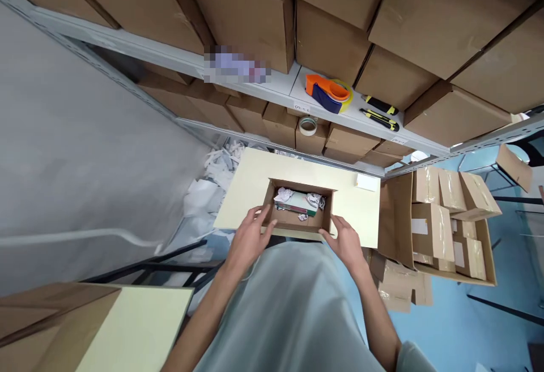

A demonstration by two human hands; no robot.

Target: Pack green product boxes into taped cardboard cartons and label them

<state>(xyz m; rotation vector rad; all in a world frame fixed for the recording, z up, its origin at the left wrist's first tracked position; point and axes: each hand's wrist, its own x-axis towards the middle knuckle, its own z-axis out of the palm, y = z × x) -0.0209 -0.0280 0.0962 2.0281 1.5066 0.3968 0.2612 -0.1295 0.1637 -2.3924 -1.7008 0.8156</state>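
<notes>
Left hand, right hand, box between, books, crumpled paper inside

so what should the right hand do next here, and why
Perhaps the right hand should nudge the small paper wad closer to the books: bare cardboard shows in front of it inside the open box, larger wads lie at both ends, and the hand is at the box's right side.

A plain grey wall closes off the left side here, a pale pipe or cable running along it. Light metal shelving stands beyond the pale yellow counter, and blue floor spreads to the right.
</notes>
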